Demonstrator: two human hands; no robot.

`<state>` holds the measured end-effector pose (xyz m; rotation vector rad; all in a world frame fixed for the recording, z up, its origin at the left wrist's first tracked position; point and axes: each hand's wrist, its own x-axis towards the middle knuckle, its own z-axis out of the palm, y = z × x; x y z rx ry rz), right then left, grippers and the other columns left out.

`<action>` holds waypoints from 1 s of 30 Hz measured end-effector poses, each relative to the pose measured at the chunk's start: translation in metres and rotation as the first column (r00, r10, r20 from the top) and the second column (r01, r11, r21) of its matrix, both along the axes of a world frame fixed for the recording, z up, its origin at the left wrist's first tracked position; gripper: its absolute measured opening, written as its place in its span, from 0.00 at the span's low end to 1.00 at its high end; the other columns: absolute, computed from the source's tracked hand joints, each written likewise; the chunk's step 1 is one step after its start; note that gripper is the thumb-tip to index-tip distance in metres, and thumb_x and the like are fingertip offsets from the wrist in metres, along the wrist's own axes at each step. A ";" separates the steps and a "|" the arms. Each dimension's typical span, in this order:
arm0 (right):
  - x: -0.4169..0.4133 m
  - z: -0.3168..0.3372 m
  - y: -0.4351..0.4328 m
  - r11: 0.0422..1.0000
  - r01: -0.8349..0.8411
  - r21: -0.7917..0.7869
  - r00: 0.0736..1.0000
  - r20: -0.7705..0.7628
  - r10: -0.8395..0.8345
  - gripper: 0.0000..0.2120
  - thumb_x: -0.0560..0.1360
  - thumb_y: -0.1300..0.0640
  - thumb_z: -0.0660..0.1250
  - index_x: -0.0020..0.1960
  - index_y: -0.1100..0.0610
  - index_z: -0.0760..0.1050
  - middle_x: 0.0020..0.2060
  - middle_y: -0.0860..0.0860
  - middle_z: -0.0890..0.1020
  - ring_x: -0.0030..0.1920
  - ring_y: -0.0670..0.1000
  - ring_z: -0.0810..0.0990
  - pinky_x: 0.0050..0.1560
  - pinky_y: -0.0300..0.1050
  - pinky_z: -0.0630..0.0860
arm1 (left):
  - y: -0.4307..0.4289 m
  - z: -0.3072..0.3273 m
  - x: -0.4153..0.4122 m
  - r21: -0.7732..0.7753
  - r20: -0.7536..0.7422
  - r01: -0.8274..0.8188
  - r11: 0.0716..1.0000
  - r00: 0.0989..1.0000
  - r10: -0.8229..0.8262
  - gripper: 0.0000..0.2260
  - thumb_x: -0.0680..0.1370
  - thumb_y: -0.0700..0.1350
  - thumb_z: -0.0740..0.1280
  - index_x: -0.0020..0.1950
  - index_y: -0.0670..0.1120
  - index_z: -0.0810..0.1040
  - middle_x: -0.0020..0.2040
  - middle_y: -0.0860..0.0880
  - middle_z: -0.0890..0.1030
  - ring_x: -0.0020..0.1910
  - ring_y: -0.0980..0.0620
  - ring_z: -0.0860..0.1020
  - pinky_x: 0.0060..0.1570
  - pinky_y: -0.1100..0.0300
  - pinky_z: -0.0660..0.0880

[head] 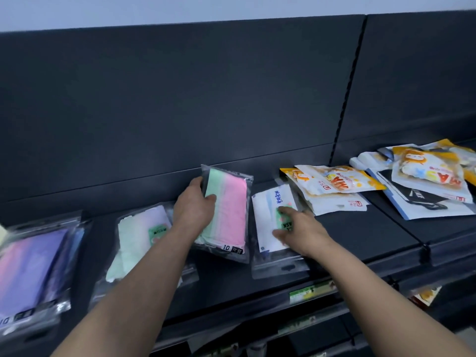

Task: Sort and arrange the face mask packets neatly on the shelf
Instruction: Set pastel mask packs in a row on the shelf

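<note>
My left hand [194,210] grips a clear packet of green and pink masks [229,215], tilted up off the dark shelf [360,228]. My right hand [298,230] rests with straight fingers on a white mask packet with a green label [268,217] that lies flat on the shelf. Left of my arm lies a pale green and lilac packet [136,238]. A purple and pink packet [31,266] sits at the far left, blurred.
A loose heap of orange and white mask packets [334,181] lies to the right, with a second heap [425,176] on the neighbouring shelf section. The dark back panel rises behind. Price-tag strips [309,292] run along the shelf's front edge, lower shelves below.
</note>
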<state>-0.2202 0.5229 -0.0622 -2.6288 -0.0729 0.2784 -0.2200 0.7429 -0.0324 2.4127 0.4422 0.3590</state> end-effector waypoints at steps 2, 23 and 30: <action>-0.003 0.009 -0.005 1.000 0.017 0.022 0.994 0.105 -0.019 0.26 0.77 0.50 0.63 0.73 0.44 0.61 0.67 0.55 0.66 0.61 0.60 0.75 0.62 0.50 0.72 | 0.000 0.003 -0.004 -0.012 0.028 -0.017 1.000 0.999 0.018 0.22 0.77 0.44 0.65 0.71 0.49 0.67 0.62 0.46 0.79 0.60 0.41 0.76 0.57 0.52 0.72; -0.049 0.040 -0.011 0.927 -0.324 0.187 0.914 0.313 0.257 0.24 0.78 0.56 0.61 0.72 0.42 0.63 0.64 0.54 0.68 0.57 0.55 0.75 0.52 0.47 0.74 | 0.005 0.020 -0.146 -0.042 0.100 -0.438 0.898 0.892 0.440 0.27 0.75 0.39 0.60 0.73 0.56 0.66 0.64 0.44 0.78 0.59 0.41 0.77 0.57 0.51 0.75; -0.068 0.036 0.033 0.845 -0.483 0.231 0.870 0.235 0.433 0.23 0.76 0.55 0.64 0.70 0.43 0.67 0.60 0.51 0.68 0.51 0.53 0.77 0.53 0.46 0.75 | 0.049 0.026 -0.213 -0.085 0.134 -0.582 0.808 0.797 0.589 0.25 0.75 0.40 0.61 0.73 0.53 0.68 0.56 0.41 0.82 0.51 0.39 0.80 0.52 0.48 0.76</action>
